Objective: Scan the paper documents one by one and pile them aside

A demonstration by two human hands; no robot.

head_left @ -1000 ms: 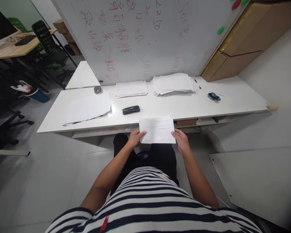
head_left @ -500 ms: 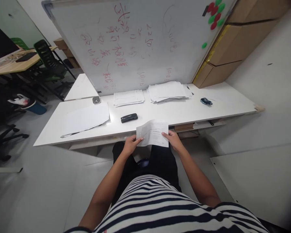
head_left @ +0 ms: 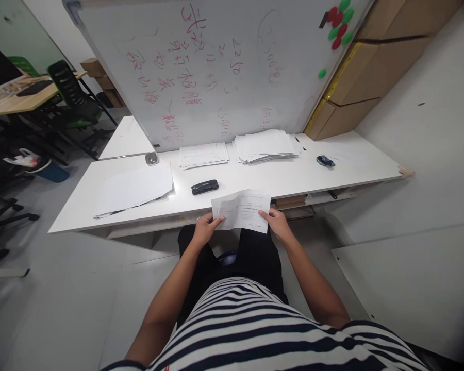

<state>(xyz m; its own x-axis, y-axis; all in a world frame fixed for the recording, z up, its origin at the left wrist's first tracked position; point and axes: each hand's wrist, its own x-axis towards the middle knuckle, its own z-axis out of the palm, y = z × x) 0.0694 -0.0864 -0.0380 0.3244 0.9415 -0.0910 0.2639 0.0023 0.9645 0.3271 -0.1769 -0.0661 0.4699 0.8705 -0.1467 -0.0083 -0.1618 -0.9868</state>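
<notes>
Between my two hands is a printed sheet of paper (head_left: 242,211), slightly bowed, held over my lap at the table's front edge. My left hand (head_left: 206,229) grips its left side, thumb on top. On the right side my right hand (head_left: 276,223) pinches it the same way; the fingers underneath are hidden. Just beyond the sheet lies a black stapler (head_left: 204,187) on the white table (head_left: 255,178). Whether the paper is one sheet or more, I cannot tell.
A paper stack (head_left: 266,144) and a smaller pile (head_left: 204,155) lie before the whiteboard (head_left: 232,67). More sheets (head_left: 135,188) lie at left, near a small grey device (head_left: 151,158). A dark blue object (head_left: 325,161) sits at right. Cardboard boxes (head_left: 348,113) stand behind.
My left hand has moved slightly left, and the paper is spread a little wider and flatter between my hands. The camera view has shifted slightly.
</notes>
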